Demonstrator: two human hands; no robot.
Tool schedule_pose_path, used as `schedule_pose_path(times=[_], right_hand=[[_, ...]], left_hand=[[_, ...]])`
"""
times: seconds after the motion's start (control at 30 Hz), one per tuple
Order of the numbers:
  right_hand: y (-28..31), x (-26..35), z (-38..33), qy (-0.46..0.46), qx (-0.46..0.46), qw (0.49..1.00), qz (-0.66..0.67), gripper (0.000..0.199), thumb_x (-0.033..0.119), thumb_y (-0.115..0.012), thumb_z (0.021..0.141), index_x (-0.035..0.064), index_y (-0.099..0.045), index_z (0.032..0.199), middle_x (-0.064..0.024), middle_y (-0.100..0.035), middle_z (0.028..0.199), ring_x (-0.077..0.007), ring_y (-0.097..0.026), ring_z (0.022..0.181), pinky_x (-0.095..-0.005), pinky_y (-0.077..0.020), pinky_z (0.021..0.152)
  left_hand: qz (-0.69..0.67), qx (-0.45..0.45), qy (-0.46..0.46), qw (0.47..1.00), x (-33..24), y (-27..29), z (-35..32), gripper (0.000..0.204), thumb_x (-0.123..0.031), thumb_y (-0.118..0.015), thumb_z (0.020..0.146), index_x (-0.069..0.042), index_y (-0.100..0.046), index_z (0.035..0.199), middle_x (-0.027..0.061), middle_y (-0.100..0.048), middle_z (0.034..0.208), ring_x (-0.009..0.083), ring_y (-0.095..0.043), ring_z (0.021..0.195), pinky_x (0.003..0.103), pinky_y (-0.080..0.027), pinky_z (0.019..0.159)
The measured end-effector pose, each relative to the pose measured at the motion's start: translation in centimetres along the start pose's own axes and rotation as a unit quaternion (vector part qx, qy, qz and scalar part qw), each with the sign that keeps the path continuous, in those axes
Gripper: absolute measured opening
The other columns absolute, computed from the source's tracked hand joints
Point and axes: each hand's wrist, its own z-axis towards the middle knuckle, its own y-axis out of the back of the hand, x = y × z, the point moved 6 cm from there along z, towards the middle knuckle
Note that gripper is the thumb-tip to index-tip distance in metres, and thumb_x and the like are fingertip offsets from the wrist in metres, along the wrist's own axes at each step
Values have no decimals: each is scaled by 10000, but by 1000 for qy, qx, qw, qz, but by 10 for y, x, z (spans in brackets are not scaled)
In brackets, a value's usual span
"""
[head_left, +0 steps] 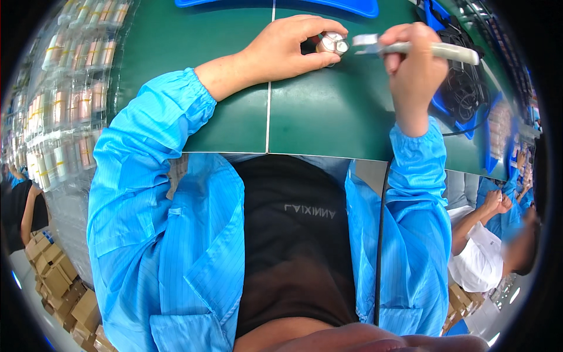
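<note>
Over the green table, my left hand (284, 50) grips a small bundle of cylinders (333, 43) between thumb and fingers, with its round whitish ends facing up. They look like battery cells, but their kind is not certain. My right hand (415, 76) is closed around a long white-handled tool (460, 53), held almost level. The tool's pale, blocky tip points at the bundle, with a small gap between them. Motion blurs the tip, so I cannot make out its exact kind.
Clear trays of wrapped cylinders (67, 100) are stacked at the left. A blue tray (281, 4) lies at the far edge of the green table (328, 117). Black cables (463, 94) lie to the right. Cardboard boxes (58, 276) stand lower left; a person in white (478, 249) sits at right.
</note>
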Motion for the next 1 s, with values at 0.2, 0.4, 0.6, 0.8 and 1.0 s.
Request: schedule_pose_path(times=[0.2, 0.4, 0.6, 0.8, 1.0], right_hand=[[14, -16, 14, -21, -15, 997, 66, 272, 208, -496, 1026, 4, -553, 856, -184, -666, 819, -92, -454, 486, -239, -377, 449], [13, -9, 11, -7, -20, 999, 50, 253, 191, -500, 1020, 10, -556, 852, -176, -671, 814, -86, -454, 490, -238, -392, 469], [7, -1, 3, 44, 34, 998, 6, 257, 176, -490, 1023, 16, -563, 836, -151, -680, 814, -73, -462, 505, -212, -387, 476], [-8, 2, -1, 73, 80, 993, -57, 231, 157, -506, 1025, 16, -604, 870, -110, -694, 824, -40, -477, 539, -184, -379, 492], [-13, -1, 0, 32, 99, 990, -98, 259, 182, -515, 1029, 23, -613, 849, -71, -686, 804, -30, -465, 549, -182, -379, 504]], left_hand=[[-44, -2, -27, 999, -23, 10, 9, 455, -218, -801, 787, -91, -632, 1190, 85, -627, 1016, 204, -619, 858, 310, -521, 790], [47, 57, 45, 996, -10, 1, 2, 434, -213, -761, 830, -87, -618, 1221, 84, -647, 1039, 211, -642, 907, 312, -526, 846], [-11, 36, 41, 998, 2, -3, 0, 477, -198, -732, 820, -132, -613, 1276, 98, -671, 1096, 241, -664, 960, 330, -552, 860], [-9, 38, 37, 999, 2, -4, 1, 482, -197, -723, 818, -128, -611, 1282, 116, -672, 1088, 258, -666, 968, 338, -550, 864], [-17, 40, 40, 998, 2, -6, 3, 483, -184, -712, 808, -121, -609, 1276, 126, -666, 1073, 269, -660, 933, 349, -549, 834]])
